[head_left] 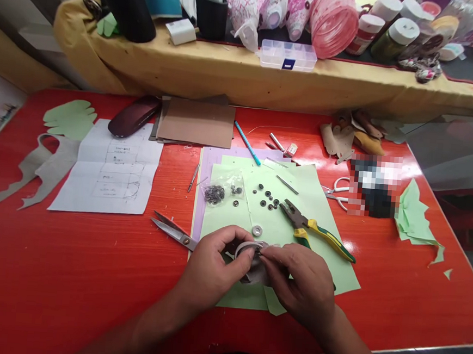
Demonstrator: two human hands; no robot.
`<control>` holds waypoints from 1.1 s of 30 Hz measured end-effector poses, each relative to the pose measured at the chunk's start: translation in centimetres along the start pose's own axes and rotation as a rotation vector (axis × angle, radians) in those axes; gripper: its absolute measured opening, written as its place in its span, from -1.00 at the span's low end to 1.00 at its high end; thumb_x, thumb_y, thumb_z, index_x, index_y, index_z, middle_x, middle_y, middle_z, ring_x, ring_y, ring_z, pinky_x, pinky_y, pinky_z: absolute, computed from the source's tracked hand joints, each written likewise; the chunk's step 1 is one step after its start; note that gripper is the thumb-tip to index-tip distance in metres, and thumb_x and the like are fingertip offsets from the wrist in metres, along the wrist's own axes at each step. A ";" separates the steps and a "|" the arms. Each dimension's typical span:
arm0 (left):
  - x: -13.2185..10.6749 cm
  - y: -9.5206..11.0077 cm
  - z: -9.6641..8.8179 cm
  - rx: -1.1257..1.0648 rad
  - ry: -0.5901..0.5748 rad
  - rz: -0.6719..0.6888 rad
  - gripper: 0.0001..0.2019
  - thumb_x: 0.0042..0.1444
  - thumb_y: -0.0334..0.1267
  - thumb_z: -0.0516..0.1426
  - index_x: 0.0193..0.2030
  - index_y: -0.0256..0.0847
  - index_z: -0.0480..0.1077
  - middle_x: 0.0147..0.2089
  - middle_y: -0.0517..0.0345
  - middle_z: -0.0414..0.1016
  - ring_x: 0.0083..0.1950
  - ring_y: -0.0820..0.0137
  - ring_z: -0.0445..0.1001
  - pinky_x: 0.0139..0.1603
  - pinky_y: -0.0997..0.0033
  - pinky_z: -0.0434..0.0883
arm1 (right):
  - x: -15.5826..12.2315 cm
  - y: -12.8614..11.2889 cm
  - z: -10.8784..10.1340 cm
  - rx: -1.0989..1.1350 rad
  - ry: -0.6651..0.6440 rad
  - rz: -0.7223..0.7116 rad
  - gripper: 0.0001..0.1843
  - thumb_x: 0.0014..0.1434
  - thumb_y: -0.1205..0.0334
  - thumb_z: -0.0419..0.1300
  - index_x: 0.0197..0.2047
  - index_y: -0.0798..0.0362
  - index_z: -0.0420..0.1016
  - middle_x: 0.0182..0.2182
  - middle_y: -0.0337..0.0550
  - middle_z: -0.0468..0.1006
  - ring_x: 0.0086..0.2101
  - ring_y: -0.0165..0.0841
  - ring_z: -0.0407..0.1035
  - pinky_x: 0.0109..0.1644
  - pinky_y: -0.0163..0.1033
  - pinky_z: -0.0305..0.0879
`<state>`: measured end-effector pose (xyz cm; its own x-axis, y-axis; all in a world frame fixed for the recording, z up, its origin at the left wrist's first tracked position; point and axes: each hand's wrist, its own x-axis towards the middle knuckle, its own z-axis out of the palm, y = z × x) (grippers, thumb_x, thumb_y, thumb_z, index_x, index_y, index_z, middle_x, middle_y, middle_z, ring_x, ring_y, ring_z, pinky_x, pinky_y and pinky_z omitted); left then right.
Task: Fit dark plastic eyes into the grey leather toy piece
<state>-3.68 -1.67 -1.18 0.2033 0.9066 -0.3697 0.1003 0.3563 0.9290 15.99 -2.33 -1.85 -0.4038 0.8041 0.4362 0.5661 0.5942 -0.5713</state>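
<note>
My left hand is closed around a small grey fabric piece, its thumb pressing on the rolled edge. From the other side my right hand pinches at the same edge, where a tiny dark part, perhaps a snap button, shows between the fingertips. Just beyond the fingers lies a round metal ring-shaped piece. Several dark snap buttons are scattered on the green paper, beside a clear plastic bag of more. Pliers with yellow-green handles rest right of them.
Large scissors lie left of my left hand, partly covered. White-handled scissors are at the right. Farther back are a blue pen, brown boards, a drawn pattern sheet and a dark glasses case. A cloth-covered shelf borders the red table.
</note>
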 end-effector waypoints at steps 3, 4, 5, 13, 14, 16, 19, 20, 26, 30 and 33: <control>0.0 -0.1 0.1 0.047 -0.001 0.040 -0.92 0.19 -0.25 0.21 -0.20 -0.16 0.49 -0.29 0.18 0.53 -0.27 0.37 0.46 -0.23 0.40 0.44 | -0.1 0.3 -0.1 -0.004 -0.001 -0.025 -0.87 0.39 0.44 0.22 -0.06 0.07 0.52 -0.38 -0.15 0.69 -0.43 -0.32 0.51 -0.32 -0.22 0.28; -0.1 -0.1 0.1 0.061 -0.003 0.054 -0.93 0.19 -0.26 0.20 -0.20 -0.16 0.49 -0.29 0.18 0.53 -0.27 0.37 0.46 -0.22 0.40 0.44 | -0.2 0.3 -0.2 -0.005 -0.003 -0.027 -0.88 0.39 0.44 0.22 -0.06 0.07 0.53 -0.40 -0.15 0.69 -0.44 -0.32 0.51 -0.32 -0.22 0.28; -0.1 0.0 0.1 0.075 -0.005 0.069 -0.94 0.19 -0.27 0.20 -0.21 -0.16 0.49 -0.29 0.19 0.53 -0.27 0.37 0.46 -0.22 0.40 0.44 | -0.2 0.4 -0.2 -0.006 -0.006 -0.026 -0.88 0.40 0.43 0.22 -0.06 0.07 0.53 -0.41 -0.15 0.68 -0.44 -0.32 0.50 -0.33 -0.21 0.27; 0.1 0.3 0.0 0.117 -0.031 0.114 -0.95 0.21 -0.32 0.18 -0.20 -0.14 0.47 -0.28 0.21 0.51 -0.25 0.38 0.46 -0.20 0.41 0.43 | -0.3 0.7 -0.5 -0.014 -0.005 0.000 -0.87 0.40 0.39 0.22 -0.05 0.00 0.52 -0.38 -0.16 0.71 -0.45 -0.30 0.51 -0.32 -0.20 0.34; 0.1 0.3 0.0 0.122 -0.037 0.112 -0.94 0.21 -0.32 0.18 -0.19 -0.13 0.47 -0.27 0.21 0.51 -0.25 0.38 0.47 -0.20 0.41 0.43 | -0.3 0.7 -0.5 -0.017 -0.004 0.008 -0.87 0.40 0.38 0.21 -0.05 -0.01 0.52 -0.38 -0.17 0.71 -0.45 -0.30 0.52 -0.31 -0.19 0.35; 0.1 0.2 0.0 0.129 -0.051 0.113 -0.94 0.21 -0.32 0.20 -0.18 -0.13 0.48 -0.25 0.20 0.52 -0.23 0.38 0.46 -0.18 0.41 0.43 | -0.3 0.6 -0.5 -0.021 0.000 0.024 -0.87 0.40 0.37 0.21 -0.05 -0.02 0.52 -0.38 -0.17 0.72 -0.44 -0.29 0.54 -0.30 -0.19 0.37; 0.1 0.1 -0.1 0.125 -0.063 0.115 -0.95 0.21 -0.28 0.22 -0.18 -0.13 0.48 -0.24 0.19 0.51 -0.21 0.36 0.46 -0.16 0.40 0.42 | -0.3 0.5 -0.5 -0.018 0.000 0.045 -0.87 0.40 0.36 0.20 -0.06 -0.03 0.53 -0.39 -0.17 0.71 -0.43 -0.28 0.56 -0.29 -0.19 0.38; 0.1 0.1 -0.1 0.121 -0.063 0.112 -0.95 0.22 -0.27 0.22 -0.18 -0.13 0.48 -0.24 0.18 0.51 -0.21 0.36 0.46 -0.16 0.40 0.42 | -0.3 0.4 -0.5 -0.018 0.002 0.050 -0.87 0.40 0.36 0.20 -0.06 -0.03 0.53 -0.39 -0.17 0.71 -0.42 -0.28 0.56 -0.29 -0.19 0.39; 0.1 0.0 0.0 0.100 -0.055 0.095 -0.96 0.25 -0.26 0.21 -0.19 -0.13 0.48 -0.25 0.18 0.50 -0.22 0.36 0.46 -0.15 0.39 0.43 | -0.1 0.4 -0.4 0.010 0.005 0.080 -0.91 0.40 0.35 0.21 -0.09 0.00 0.54 -0.43 -0.19 0.68 -0.48 -0.31 0.50 -0.37 -0.21 0.34; 0.0 0.0 0.0 0.088 -0.051 0.088 -0.95 0.26 -0.26 0.21 -0.19 -0.14 0.49 -0.24 0.17 0.51 -0.21 0.36 0.47 -0.15 0.40 0.43 | -0.1 0.4 -0.3 0.057 0.016 0.119 -0.91 0.40 0.35 0.23 -0.10 -0.01 0.56 -0.41 -0.19 0.70 -0.46 -0.32 0.54 -0.36 -0.23 0.37; 0.0 -0.1 0.1 0.078 -0.048 0.069 -0.94 0.26 -0.25 0.21 -0.18 -0.15 0.50 -0.24 0.16 0.53 -0.20 0.35 0.48 -0.17 0.40 0.44 | -0.1 0.3 -0.1 0.082 0.026 0.155 -0.89 0.39 0.36 0.23 -0.11 -0.03 0.57 -0.38 -0.19 0.72 -0.42 -0.31 0.58 -0.33 -0.23 0.42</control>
<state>-3.60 -1.73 -1.25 0.2582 0.9160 -0.3071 0.1599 0.2730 0.9486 16.28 -2.21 -1.99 -0.2972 0.8863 0.3552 0.5590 0.4631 -0.6878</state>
